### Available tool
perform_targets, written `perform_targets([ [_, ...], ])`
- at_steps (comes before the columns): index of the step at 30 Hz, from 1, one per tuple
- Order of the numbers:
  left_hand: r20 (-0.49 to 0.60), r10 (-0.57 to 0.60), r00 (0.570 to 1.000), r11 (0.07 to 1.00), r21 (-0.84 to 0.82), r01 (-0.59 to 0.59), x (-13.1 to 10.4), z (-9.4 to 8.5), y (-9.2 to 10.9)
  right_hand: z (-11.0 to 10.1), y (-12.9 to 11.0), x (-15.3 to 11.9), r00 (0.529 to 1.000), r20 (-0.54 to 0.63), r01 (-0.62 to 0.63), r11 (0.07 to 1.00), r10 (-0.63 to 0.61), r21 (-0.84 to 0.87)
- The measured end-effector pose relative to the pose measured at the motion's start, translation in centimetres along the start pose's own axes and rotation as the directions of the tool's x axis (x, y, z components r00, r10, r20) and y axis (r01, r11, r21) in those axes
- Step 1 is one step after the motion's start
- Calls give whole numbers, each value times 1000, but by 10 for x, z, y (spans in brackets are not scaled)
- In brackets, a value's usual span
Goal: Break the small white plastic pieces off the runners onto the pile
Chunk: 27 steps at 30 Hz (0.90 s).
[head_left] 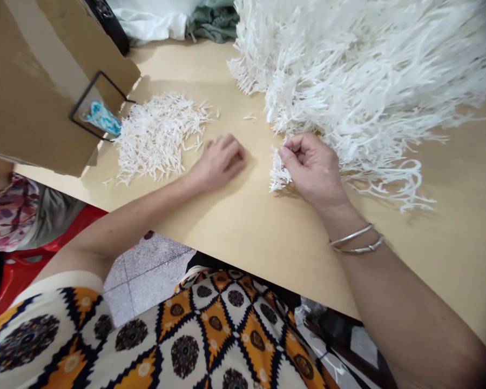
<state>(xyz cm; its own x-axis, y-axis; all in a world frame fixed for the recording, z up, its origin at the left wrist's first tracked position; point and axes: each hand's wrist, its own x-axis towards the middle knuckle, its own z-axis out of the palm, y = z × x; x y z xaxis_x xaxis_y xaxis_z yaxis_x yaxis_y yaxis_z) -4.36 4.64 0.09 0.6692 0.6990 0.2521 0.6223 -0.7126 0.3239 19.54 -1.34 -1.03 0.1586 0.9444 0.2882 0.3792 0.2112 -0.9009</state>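
My right hand (311,168) is closed in a pinch on a small tuft of white branching strands (280,172), which hangs from the fingertips close to the table. Just behind it spreads a large heap of long white branching strands (372,70). My left hand (223,161), slightly blurred, is over the table with its fingers curled inward; whatever they may hold is hidden. To its left lies a pile of short white pieces (157,135), apart from the heap.
A cardboard box (36,81) stands at the left, with a black wire frame (89,89) and a blue-and-white packet (103,118) against it. White cloth (152,21) and dark green cloth (214,20) lie at the back. Another person's patterned clothing (10,210) shows beside a red chair (28,267).
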Motion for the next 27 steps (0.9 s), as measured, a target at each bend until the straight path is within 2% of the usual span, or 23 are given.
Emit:
perform_targets([
  [1, -87, -90, 992, 996, -29, 88, 12, 1, -16, 0, 2, 0, 1000, -1, 0, 1000, 0, 9],
  [3, -241, -254, 936, 964, -139, 226, 30, 2, -38, 1, 5, 0, 1000, -3, 7, 1000, -7, 30],
  [4, -295, -278, 914, 954, -198, 226, 34, 2, -42, 2, 7, 0, 1000, -7, 13, 999, -13, 37],
  [6, -334, -227, 915, 948, -291, 130, 33, 2, -35, 3, 10, 0, 1000, -12, 29, 999, -28, 37],
  [7, -325, -171, 930, 944, -324, 60, 29, 1, -27, 4, 11, 0, 999, -16, 35, 999, -35, 28],
  [9, -239, -34, 970, 918, -392, -64, 22, -1, -8, 5, 10, -1, 999, -17, 42, 999, -42, 5],
  [12, -111, 114, 987, 873, -463, -153, 18, 1, 10, 7, 5, -4, 997, -26, 74, 996, -76, -48],
  [15, -79, 150, 986, 897, -409, -169, 21, 7, 10, 10, -2, -8, 990, -21, 135, 983, -138, -125],
  [19, -73, 169, 983, 937, -297, -183, 24, 10, 3, 13, -6, -11, 989, 27, 148, 979, -146, -140],
  [23, -39, 214, 976, 955, -204, -218, 25, 8, 2, 14, -2, -10, 990, 38, 137, 979, -133, -148],
  [27, -7, 263, 965, 948, -184, -260, 23, 5, 7, 15, 10, -5, 993, -2, 112, 981, -114, -156],
])
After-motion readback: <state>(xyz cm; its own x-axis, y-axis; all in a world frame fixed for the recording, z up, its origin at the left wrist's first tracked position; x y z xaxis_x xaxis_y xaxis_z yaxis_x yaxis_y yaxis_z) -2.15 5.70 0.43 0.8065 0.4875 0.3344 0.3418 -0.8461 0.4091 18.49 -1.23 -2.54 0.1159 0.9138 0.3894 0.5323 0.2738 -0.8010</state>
